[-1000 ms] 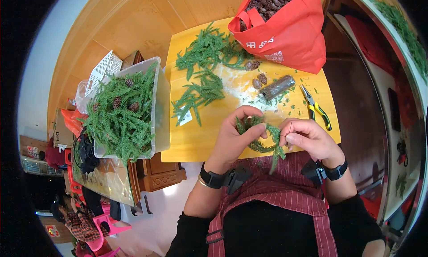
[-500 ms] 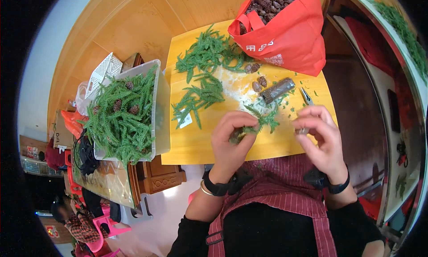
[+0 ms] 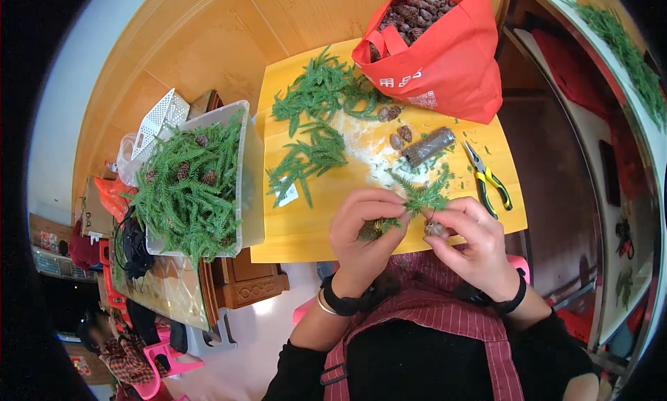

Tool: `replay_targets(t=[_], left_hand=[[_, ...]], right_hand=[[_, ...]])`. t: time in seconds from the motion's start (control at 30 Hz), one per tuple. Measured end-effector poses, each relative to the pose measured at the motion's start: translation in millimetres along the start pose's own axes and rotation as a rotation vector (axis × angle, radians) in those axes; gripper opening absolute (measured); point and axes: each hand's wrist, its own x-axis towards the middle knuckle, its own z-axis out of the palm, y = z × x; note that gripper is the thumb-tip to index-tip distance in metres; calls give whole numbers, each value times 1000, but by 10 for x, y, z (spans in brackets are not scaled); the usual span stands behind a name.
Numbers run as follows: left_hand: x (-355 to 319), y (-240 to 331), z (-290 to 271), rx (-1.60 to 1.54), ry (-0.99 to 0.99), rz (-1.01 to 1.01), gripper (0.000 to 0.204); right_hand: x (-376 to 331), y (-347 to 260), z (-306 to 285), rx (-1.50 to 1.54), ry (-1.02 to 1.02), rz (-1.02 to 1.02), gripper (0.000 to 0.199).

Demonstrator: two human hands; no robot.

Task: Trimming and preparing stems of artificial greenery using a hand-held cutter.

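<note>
- While both hands sit over the near edge of the yellow counter (image 3: 306, 220), they're closed on the same green sprig bundle (image 3: 425, 196): the left hand (image 3: 365, 227) pinches its stem end, the right hand (image 3: 469, 234) grips it from the other side with a small pine cone (image 3: 435, 228) tucked at the fingertips.
- The bundle fans out just above the knuckles, a bit off the counter.
- Red tote bag (image 3: 434, 50) at the far right corner, full of pine cones, with white printed characters and a small white square mark on its front.
- Dark wire roll (image 3: 429, 146) lies just past the bundle, loose cones (image 3: 399, 137) beside it.
- Yellow-handled pliers (image 3: 490, 182) to the right, near the counter edge.
- Loose green sprigs (image 3: 316, 133) spread over the left half, with a small white paper tag (image 3: 290, 194) below them.
- Clear plastic bin (image 3: 246, 185) of greenery and cones sits left of the counter, a white perforated basket (image 3: 161, 119) behind it.
</note>
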Motion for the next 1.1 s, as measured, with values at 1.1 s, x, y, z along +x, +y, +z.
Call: replay_targets(t=[1.1], left_hand=[[-45, -51, 81, -182, -82, -315, 14]], right_hand=[[102, 101, 53, -138, 207, -236, 24]])
